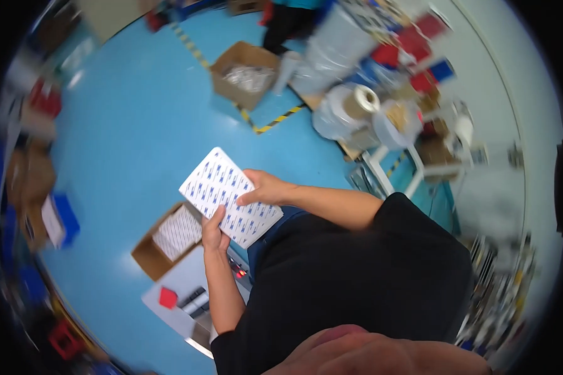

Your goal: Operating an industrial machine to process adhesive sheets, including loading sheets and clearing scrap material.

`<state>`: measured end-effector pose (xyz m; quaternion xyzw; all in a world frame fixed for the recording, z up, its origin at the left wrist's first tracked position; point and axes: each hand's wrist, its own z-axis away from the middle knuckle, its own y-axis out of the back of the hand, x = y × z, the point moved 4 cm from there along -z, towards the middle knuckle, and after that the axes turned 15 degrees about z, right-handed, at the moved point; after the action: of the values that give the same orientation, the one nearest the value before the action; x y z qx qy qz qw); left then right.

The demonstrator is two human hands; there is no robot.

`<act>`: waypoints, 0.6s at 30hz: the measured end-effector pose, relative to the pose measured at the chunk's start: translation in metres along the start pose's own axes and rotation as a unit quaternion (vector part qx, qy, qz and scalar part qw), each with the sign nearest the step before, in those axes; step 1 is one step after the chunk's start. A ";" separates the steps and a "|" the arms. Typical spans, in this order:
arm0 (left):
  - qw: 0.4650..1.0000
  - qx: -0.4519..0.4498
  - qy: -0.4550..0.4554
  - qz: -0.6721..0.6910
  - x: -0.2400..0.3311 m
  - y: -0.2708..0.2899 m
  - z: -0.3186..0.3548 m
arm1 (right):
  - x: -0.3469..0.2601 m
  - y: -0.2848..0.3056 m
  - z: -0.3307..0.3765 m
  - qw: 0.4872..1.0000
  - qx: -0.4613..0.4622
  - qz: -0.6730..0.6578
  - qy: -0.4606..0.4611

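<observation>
Closest in, the person's black top fills the lower part of the view, both bare forearms reaching out from it. The left hand (213, 232) grips the near edge of a white sheet printed with rows of small blue marks (230, 196), thumb laid on top and the other fingers curled beneath where I cannot see them. The right hand (264, 189) rests on the sheet's right side, its fingers (247, 199) pressed together flat on the printed face, with the thumb out of sight. The sheet is held tilted above the floor, one corner pointing away from the body.

Just below the left fingers stands an open cardboard box (149, 257) with what looks like a stack of similar white sheets (178, 232) inside, though blur makes that uncertain. Beside the left forearm sits a grey table surface (169, 312) carrying a small red piece (167, 297) and a device with a lit red light (241, 273).

Beyond the fingertips stretches the blue floor (137, 125). Well apart, another open cardboard box (244, 74) holds shiny clear wrapping, next to yellow-and-black floor tape (281, 119). Farther right lie large rolls of plastic film (350, 106).
</observation>
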<state>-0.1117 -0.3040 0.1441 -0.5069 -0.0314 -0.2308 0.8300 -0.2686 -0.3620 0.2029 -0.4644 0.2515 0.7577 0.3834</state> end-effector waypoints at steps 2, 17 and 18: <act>0.997 -0.033 0.034 -0.053 -0.019 -0.023 -0.011 | 0.006 0.021 0.028 0.998 0.057 -0.009 0.011; 0.944 -0.140 0.238 -0.179 -0.204 -0.205 -0.190 | 0.269 0.485 0.367 0.741 0.646 -0.122 -0.136; 0.942 -0.131 0.248 -0.184 -0.218 -0.215 -0.208 | 0.298 0.521 0.395 0.729 0.659 -0.106 -0.153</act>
<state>-0.4336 -0.4873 0.1590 -0.5233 0.1132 -0.4999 0.6808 -0.9764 -0.2696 0.1236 0.0035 0.5744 0.4172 0.7043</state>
